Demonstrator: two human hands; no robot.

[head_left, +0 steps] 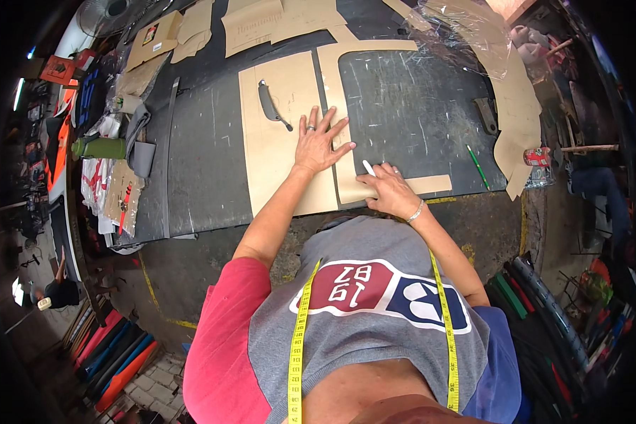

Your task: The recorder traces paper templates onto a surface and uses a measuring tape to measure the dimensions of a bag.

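Okay, C-shaped template (pixel 335 86) runs lengthwise away from us; left hand (pixel 319 147) splayed partly over it, right hand (pixel 390 191) gripping white pen (pixel 369 168) at its near corner.

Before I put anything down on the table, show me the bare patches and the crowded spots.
Bare table: inside the C-shaped cardboard piece, left of the green pencil; also between the long grey strip and the rectangular cardboard. Crowded: the left end around the green cylinder, and the far edge under cardboard sheets.
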